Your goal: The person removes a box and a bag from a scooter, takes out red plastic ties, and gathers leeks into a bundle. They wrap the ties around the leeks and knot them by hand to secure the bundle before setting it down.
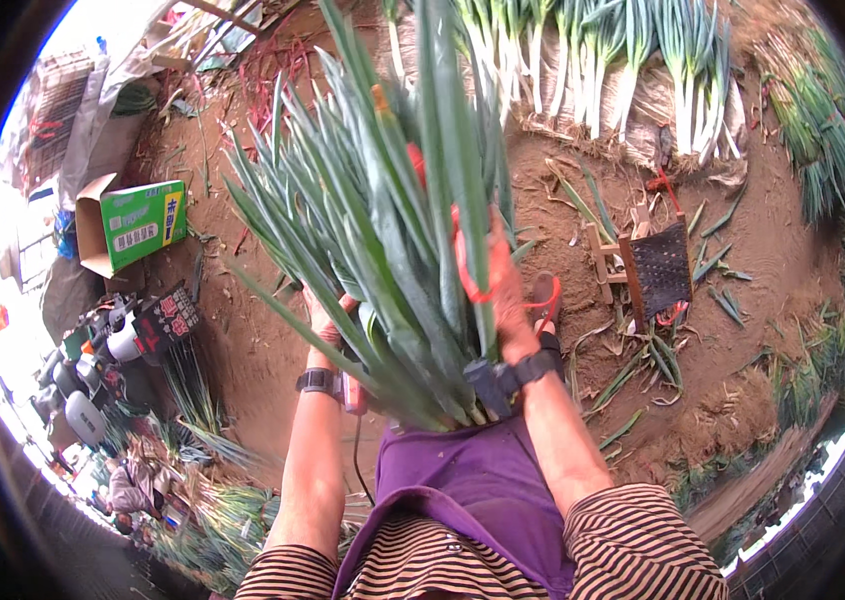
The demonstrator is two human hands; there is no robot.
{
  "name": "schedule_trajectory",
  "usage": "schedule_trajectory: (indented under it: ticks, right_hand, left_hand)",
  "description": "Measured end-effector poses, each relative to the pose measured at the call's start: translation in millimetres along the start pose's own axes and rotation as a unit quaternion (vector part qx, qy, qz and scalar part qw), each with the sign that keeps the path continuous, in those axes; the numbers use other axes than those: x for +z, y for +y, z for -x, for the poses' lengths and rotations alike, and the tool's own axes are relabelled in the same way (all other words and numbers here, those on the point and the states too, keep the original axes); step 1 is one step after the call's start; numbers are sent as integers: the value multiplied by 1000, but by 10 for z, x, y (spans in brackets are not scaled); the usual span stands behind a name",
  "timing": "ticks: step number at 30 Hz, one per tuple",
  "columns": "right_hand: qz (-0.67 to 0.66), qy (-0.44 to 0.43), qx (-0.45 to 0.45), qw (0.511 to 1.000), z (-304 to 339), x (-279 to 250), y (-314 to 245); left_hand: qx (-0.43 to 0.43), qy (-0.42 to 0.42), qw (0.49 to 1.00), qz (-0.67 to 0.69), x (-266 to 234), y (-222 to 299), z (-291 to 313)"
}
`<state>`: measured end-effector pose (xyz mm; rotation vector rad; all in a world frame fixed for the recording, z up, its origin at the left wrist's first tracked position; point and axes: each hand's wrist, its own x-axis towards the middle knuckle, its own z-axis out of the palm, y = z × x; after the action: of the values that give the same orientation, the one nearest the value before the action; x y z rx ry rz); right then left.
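Long-leaved green-onion bundle (pixel 373 235) gathered by left hand (pixel 324 318) and right hand (pixel 509 300); thin red strip (pixel 469 288) seemingly left unfastened, finger closure cannot be told.

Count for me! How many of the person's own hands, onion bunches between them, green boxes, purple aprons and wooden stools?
Hands: 2 (left hand, right hand)
Onion bunch between them: 1
Green box: 1
Purple apron: 1
Wooden stool: 1
Total: 6
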<state>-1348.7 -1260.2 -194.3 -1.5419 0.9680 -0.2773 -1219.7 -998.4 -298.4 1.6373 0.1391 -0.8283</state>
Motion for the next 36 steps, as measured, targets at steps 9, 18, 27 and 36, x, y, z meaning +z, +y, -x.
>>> schedule_trajectory:
  ticks: [9,18,27,36]
  right_hand:
    - [-67,13,-3,998,-198,-197,307]
    - [-344,4,172,923,-1212,-778,2221]
    - [-376,-157,334,850,-870,-276,674]
    - [-150,-196,142,959,-227,-209,550]
  left_hand:
    - [-62,-26,994,87,500,850,352]
    - [-29,-22,999,27,181,233,120]
    - [-52,3,999,4,-56,370,317]
    - [-69,-2,998,-1,-24,377,345]
